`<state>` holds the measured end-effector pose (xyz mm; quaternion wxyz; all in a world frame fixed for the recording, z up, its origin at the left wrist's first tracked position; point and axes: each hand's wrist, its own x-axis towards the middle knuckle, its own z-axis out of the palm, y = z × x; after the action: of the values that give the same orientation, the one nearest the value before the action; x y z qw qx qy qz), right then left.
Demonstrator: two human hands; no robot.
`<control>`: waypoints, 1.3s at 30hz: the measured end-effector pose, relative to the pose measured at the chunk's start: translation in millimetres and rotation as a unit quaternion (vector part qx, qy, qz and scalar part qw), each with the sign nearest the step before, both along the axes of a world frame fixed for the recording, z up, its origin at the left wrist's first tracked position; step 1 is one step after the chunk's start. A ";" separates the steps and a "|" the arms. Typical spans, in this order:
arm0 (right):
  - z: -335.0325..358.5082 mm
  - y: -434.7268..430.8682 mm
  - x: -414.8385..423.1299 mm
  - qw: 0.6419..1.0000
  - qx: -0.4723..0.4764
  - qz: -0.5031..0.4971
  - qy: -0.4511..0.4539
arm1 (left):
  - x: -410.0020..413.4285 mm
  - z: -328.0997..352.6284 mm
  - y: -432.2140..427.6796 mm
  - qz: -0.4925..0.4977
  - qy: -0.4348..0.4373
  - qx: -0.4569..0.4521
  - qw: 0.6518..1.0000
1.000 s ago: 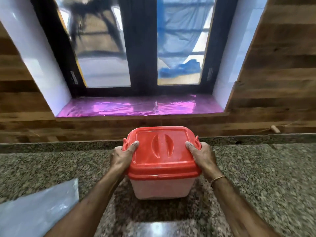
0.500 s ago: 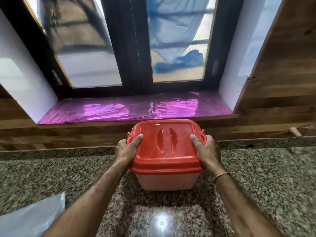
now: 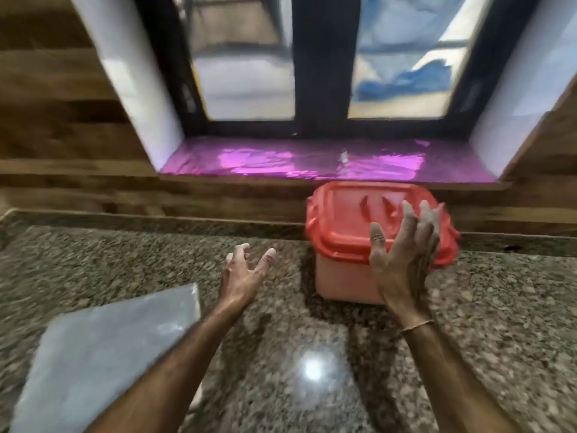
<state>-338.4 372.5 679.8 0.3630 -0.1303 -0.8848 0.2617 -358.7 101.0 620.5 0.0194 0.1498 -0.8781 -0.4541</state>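
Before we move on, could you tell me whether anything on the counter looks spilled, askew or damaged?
Nothing stands out: the container sits upright on the granite counter, its red lid seated evenly, and no spill shows.

Lid point(image 3: 349, 232): red plastic, smooth, semi-gloss. Container body point(image 3: 343, 282): pale translucent plastic, matt. Countertop point(image 3: 312, 385): speckled stone, polished and glossy, with a bright light reflection at the near side. Sheet point(image 3: 103, 348), near left: grey film, smooth, dull sheen. Window sill point(image 3: 312, 164), far: crinkled magenta film, highly glossy. Wall point(image 3: 62, 126): wood-grain planks, matt
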 end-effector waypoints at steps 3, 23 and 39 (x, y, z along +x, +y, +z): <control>-30.3 -97.2 35.5 0.992 -0.016 0.123 0.012 | 47.1 -25.9 -84.6 0.046 -0.048 -0.065 0.996; -199.0 -328.4 127.9 0.671 -0.651 0.072 -0.347 | 240.8 -142.9 -388.5 0.089 -0.242 -0.186 0.948; -203.7 -333.3 156.6 0.768 -0.528 0.016 -0.362 | 151.5 -116.1 -353.0 -0.038 -0.175 -0.218 0.960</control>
<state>-181.8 39.2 476.1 -0.1147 -0.3725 -0.6748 0.6266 -207.2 -251.9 504.4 -0.1195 0.1852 -0.9504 -0.2193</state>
